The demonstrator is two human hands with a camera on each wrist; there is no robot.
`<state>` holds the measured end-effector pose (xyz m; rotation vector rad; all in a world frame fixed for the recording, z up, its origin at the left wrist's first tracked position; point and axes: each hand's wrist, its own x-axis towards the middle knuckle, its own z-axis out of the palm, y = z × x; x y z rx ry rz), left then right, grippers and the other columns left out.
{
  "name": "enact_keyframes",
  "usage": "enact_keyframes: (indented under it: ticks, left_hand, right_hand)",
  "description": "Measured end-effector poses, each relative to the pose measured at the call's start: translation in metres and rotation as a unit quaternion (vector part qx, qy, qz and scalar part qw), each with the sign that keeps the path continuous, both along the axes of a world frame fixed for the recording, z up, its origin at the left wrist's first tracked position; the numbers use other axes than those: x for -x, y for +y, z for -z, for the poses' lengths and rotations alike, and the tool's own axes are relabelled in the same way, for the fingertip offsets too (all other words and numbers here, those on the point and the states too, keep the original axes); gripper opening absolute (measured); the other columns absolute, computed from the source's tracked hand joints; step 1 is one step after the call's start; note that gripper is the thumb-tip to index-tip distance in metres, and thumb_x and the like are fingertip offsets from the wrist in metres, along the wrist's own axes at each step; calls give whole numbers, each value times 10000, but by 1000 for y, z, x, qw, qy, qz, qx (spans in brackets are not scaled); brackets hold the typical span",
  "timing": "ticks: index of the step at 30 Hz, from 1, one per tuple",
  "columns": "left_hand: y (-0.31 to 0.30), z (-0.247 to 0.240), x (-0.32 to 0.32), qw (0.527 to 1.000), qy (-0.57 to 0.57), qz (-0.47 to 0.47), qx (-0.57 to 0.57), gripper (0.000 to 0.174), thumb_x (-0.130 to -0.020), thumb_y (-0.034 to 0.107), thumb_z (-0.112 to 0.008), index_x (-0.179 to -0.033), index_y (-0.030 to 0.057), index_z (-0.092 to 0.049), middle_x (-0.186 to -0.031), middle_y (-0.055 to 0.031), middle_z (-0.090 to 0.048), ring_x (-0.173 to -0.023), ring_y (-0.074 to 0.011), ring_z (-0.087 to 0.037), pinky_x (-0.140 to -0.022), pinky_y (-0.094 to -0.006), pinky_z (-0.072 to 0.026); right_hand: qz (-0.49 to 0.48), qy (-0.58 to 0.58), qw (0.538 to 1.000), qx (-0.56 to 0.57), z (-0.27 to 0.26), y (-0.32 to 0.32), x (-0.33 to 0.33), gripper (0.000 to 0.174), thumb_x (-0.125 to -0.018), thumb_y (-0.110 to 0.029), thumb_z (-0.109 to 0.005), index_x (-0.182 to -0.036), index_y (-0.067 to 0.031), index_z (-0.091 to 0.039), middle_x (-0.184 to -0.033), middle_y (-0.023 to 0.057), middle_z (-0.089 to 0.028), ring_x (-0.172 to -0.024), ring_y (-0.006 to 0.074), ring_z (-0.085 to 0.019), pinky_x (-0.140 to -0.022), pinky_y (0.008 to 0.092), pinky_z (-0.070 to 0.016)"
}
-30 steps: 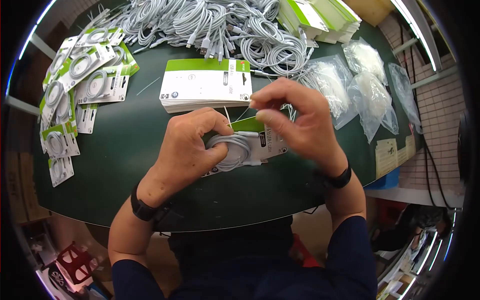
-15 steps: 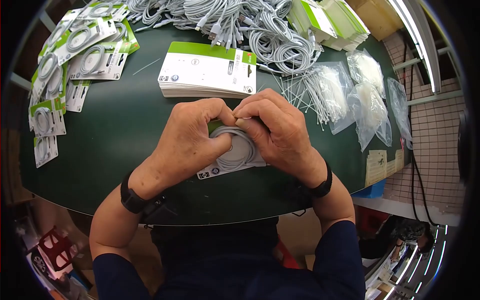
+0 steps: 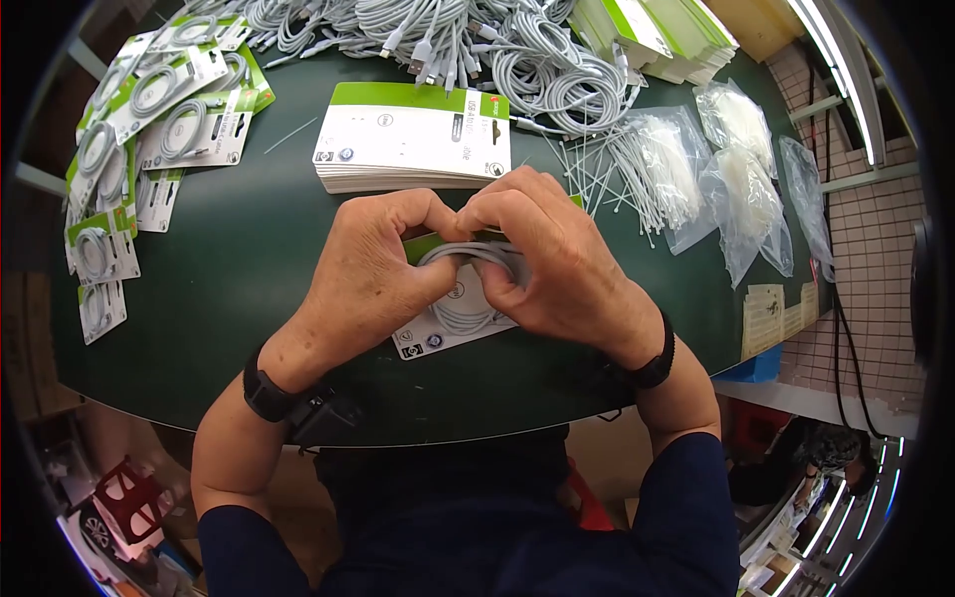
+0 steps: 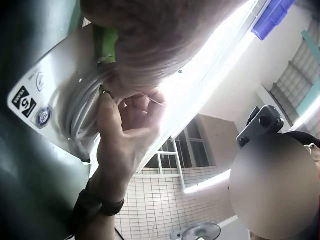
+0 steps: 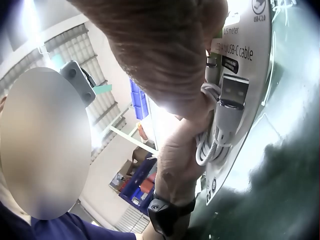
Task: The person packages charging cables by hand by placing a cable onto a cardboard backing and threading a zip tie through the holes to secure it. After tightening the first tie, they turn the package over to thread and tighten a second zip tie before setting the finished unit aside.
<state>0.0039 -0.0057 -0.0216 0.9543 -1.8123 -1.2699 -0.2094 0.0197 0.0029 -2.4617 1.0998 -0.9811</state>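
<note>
Both hands meet over a coiled light grey USB cable point(image 3: 463, 320) lying on a white and green packaging card point(image 3: 423, 340). My left hand point(image 3: 373, 259) grips the upper left of the coil, its thumb inside the loop. From the right, my right hand point(image 3: 552, 254) brings its index finger to the left one, thumb against the coil. A thin cable tie point(image 4: 152, 99) shows at the right fingers in the left wrist view; the rest of it is hidden. The right wrist view shows the metal USB-A plug point(image 5: 234, 92) over the card.
Behind the hands stands a stack of blank cards point(image 3: 398, 134). Finished cards with cables point(image 3: 184, 129) pile up at left. Loose cables point(image 3: 418, 30) heap at the back. Loose cable ties point(image 3: 622, 179) and plastic bags point(image 3: 741, 189) lie at right, on the green table point(image 3: 239, 269).
The right hand has come down and left from above the card to meet the left fingertips. Its thumb now sits against the coil. The left hand keeps its hold.
</note>
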Motion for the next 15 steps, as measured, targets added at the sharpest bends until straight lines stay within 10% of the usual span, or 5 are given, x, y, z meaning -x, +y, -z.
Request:
enact_keyframes:
  ticks: [15]
  left_hand:
    - [4, -6, 3, 998, 33, -4, -49, 168, -823, -45, -714, -987, -24, -743, -923, -86, -780, -875, -85, -711, -812, -264, -563]
  right_hand:
    - [-7, -56, 998, -9, -5, -3, 6, 444, -769, 3, -839, -1193, -49, -716, -980, 88, -755, -896, 280, -736, -829, 368, -561]
